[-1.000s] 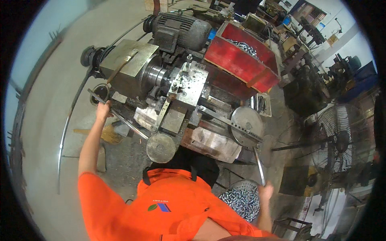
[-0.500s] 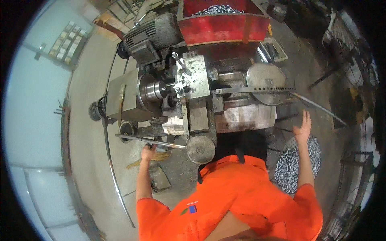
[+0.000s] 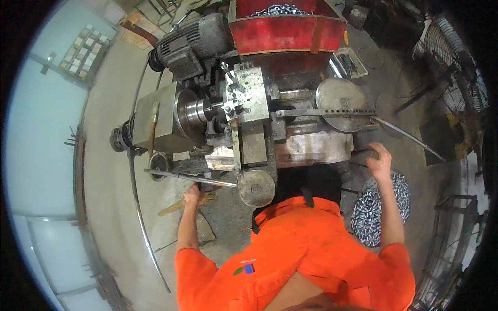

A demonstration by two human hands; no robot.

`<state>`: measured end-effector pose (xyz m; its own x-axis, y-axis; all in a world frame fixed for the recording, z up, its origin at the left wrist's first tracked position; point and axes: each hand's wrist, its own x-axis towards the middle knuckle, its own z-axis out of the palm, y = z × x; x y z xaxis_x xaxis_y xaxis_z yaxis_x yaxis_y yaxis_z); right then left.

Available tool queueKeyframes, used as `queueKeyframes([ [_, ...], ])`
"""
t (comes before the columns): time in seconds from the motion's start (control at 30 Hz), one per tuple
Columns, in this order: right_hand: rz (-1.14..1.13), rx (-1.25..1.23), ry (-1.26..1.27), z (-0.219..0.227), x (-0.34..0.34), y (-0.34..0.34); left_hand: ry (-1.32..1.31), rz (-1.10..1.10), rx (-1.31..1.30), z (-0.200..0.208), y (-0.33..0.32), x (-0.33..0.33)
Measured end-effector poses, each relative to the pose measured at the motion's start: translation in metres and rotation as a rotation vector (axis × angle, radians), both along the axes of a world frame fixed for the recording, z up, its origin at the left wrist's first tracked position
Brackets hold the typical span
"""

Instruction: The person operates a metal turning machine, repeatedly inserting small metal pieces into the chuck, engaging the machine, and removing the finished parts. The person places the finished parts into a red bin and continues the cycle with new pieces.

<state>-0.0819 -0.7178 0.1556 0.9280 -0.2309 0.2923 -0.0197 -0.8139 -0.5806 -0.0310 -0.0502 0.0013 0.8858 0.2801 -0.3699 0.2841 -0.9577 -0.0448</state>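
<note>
A straight, silvery metal lever rod is seen left of centre in the frame, slanted slightly downward to the right; its right end is met by the edge of a grey round metal disc. The left hand is placed just under the rod, beside a small black object (kind not resolved); whether anything is grasped by it cannot be told.

A second slender metal rod is located right of centre, joined at its upper end to a flat grey bar with a row of holes. This rod is not held: the right hand is seen below it, released, with fingers loosely bent and nothing in the grasp. A larger round metal disc is partly crossed by the bar.

At frame centre, a pitted steel block is noted, with a shiny stepped cylinder to its left and a box-shaped metal housing beyond.

Farther out, a ribbed dark-grey motor is seen at upper left of centre, and a red open-topped bin, holding small silvery parts, at top centre. Small shiny metal cylinders are heaped at lower right, partly behind the right forearm.
</note>
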Motion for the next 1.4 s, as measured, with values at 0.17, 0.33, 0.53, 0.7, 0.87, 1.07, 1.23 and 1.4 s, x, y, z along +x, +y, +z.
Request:
queueKeyframes([
  [0.17,0.192,0.085,-0.092,0.063,0.067,0.045,-0.101,0.169,-0.335,-0.03,0.019,-0.021],
  [0.33,0.661,0.026,-0.225,0.112,0.151,0.16,-0.187,0.237,-0.548,0.054,0.069,-0.036],
  [0.53,0.833,-0.439,0.069,0.129,0.22,0.331,-0.931,0.264,-0.071,0.225,0.089,-0.095],
  [0.7,0.809,-0.426,0.203,0.112,0.234,0.363,-0.677,0.454,0.139,0.171,0.138,-0.159],
  [0.87,0.826,-0.376,0.113,0.109,0.234,0.36,-0.404,0.747,0.149,0.18,0.173,-0.132],
  [1.07,0.887,-0.413,0.124,0.115,0.231,0.364,-0.485,0.762,0.275,0.17,0.156,-0.143],
  [1.23,0.896,-0.359,0.094,0.102,0.235,0.364,-0.605,0.728,0.113,0.184,0.075,-0.147],
  [1.4,0.85,-0.403,0.092,0.106,0.234,0.363,-0.681,0.591,0.117,0.18,0.01,-0.151],
])
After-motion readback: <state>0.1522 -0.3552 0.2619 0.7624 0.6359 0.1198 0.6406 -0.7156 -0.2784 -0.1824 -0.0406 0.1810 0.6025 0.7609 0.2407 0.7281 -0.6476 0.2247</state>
